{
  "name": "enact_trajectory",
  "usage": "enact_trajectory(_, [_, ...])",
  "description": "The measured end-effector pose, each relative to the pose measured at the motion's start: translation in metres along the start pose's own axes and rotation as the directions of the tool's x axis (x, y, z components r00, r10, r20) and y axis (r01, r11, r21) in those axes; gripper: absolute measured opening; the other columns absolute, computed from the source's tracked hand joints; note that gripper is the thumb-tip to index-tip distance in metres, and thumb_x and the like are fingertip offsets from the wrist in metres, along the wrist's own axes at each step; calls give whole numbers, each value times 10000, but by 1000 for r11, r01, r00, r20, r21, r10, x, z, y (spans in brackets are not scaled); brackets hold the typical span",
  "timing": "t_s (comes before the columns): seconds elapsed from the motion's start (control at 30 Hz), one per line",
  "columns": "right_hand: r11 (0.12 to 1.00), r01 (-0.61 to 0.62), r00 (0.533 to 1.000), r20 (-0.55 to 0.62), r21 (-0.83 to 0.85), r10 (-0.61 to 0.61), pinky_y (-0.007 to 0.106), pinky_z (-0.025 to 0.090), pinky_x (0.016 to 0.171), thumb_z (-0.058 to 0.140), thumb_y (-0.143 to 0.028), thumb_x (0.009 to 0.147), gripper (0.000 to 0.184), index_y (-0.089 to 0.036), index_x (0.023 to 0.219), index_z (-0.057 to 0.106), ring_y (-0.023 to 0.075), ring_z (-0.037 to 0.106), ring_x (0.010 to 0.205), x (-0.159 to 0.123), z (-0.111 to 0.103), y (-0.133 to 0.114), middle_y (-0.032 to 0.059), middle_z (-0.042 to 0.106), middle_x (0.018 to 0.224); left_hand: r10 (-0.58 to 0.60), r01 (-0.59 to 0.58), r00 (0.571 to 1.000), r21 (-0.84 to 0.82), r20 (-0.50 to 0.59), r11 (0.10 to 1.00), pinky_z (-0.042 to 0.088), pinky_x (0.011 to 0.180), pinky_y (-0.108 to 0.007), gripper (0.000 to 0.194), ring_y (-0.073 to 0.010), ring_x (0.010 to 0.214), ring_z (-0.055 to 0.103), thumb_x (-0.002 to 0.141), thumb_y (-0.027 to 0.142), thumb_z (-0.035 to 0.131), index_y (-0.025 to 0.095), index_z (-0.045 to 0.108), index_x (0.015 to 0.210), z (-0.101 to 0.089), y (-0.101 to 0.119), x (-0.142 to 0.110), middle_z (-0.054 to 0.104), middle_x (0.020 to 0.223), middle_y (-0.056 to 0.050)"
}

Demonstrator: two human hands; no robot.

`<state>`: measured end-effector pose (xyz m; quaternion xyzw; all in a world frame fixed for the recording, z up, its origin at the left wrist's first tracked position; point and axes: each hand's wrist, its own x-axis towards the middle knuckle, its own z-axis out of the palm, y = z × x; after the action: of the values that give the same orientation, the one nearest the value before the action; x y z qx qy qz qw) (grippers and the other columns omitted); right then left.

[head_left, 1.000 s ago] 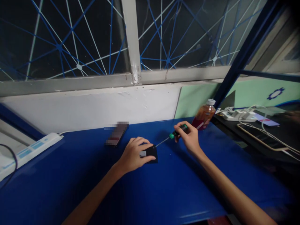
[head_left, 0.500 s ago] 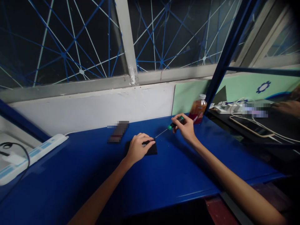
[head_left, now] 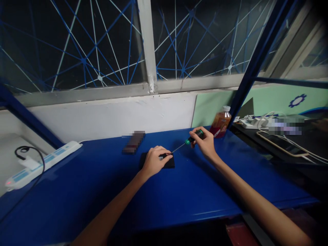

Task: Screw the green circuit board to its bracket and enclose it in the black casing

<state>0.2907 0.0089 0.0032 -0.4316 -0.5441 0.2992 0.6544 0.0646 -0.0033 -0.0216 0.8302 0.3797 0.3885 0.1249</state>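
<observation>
My right hand is closed around the black and green handle of a screwdriver. Its thin metal shaft slants down to the left, and the tip ends at the fingertips of my left hand. Thumb and fingers of that left hand pinch something small and dark by the tip, too small to name. Beneath the left hand a flat black rectangular object lies on the blue table, partly covered by the hand.
Behind the left hand lies a dark, blurred-out slab. A bottle of reddish drink stands at the back right. A white power strip lies at the left. On the black side table, a phone rests among white cables.
The whole view has shifted slightly to the left, so things appear a little further right. Both hands keep nearly the same pose, with the screwdriver tip still at the left fingertips.
</observation>
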Motion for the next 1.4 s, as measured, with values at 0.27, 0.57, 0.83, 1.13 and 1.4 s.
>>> enact_trajectory(0.27, [1000, 19, 1000, 8, -7, -19, 212, 409, 336, 678, -384, 761, 241, -184, 766, 544, 114, 545, 337, -1, 1, 0, -52, 533, 491, 16, -16, 1000, -1, -21, 1000, 449, 724, -314, 26, -177, 788, 642, 794, 210, 698, 204, 723, 792, 1, -1, 0, 719, 843, -21])
enact_trajectory(0.57, [987, 87, 996, -10, -138, -89, 219, 449, 382, 654, -394, 787, 228, -190, 818, 556, 112, 564, 381, -7, 0, -3, -40, 554, 536, 23, -23, 1000, 21, 9, 1000, 433, 722, -329, 60, -186, 789, 637, 819, 218, 675, 215, 735, 824, 1, -2, -1, 719, 851, -23])
enact_trajectory(0.83, [965, 153, 988, -3, -215, -157, 233, 468, 417, 640, -372, 802, 189, -202, 834, 563, 115, 575, 407, -11, -2, -9, -33, 582, 585, 41, -44, 998, 56, 53, 997, 427, 778, -345, 126, -187, 838, 624, 865, 215, 617, 237, 726, 924, 2, -3, -1, 704, 916, -21])
enact_trajectory(1.13, [970, 147, 988, -20, -196, -154, 237, 460, 417, 641, -375, 803, 186, -211, 829, 559, 120, 571, 405, -11, -1, -8, -39, 574, 577, 49, -57, 996, 107, 75, 993, 428, 880, -395, 268, -220, 1034, 578, 873, 318, 605, 281, 638, 1136, -3, 0, 0, 633, 1113, -38])
enact_trajectory(1.4, [967, 144, 988, -32, -210, -154, 237, 460, 410, 643, -379, 800, 188, -212, 830, 562, 121, 571, 402, -8, -3, -5, -43, 575, 579, -83, -2, 923, 220, 376, 976, 322, 983, -530, 902, -344, 1261, 410, 688, 678, 639, 321, 290, 1439, -9, -11, -2, 446, 1412, -96])
